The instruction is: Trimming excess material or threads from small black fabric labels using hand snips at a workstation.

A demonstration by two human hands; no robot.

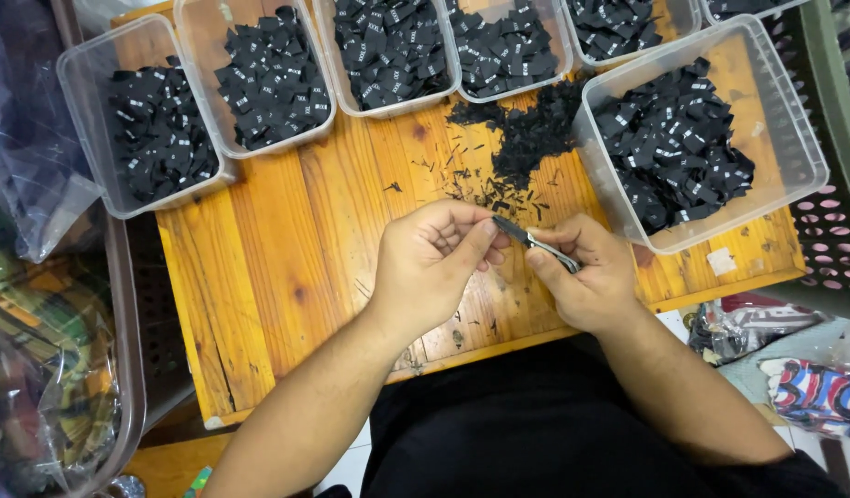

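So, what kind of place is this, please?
Probably a small garment-label workshop. Clear plastic tubs of black woven labels sit on a wooden board, and the right hand holds small snips beside the left hand.

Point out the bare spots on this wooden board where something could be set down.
Bare wood lies on the board left of the left hand, below the leftmost tub. Crowded: black scraps above both hands, and the big tub beside the right hand.

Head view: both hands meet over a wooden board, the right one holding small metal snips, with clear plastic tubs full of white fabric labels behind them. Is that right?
One detail is wrong: the fabric labels in the clear plastic tubs are black, not white, as the head view shows. The left hand and right hand do meet over the wooden board, the right holding small metal snips.
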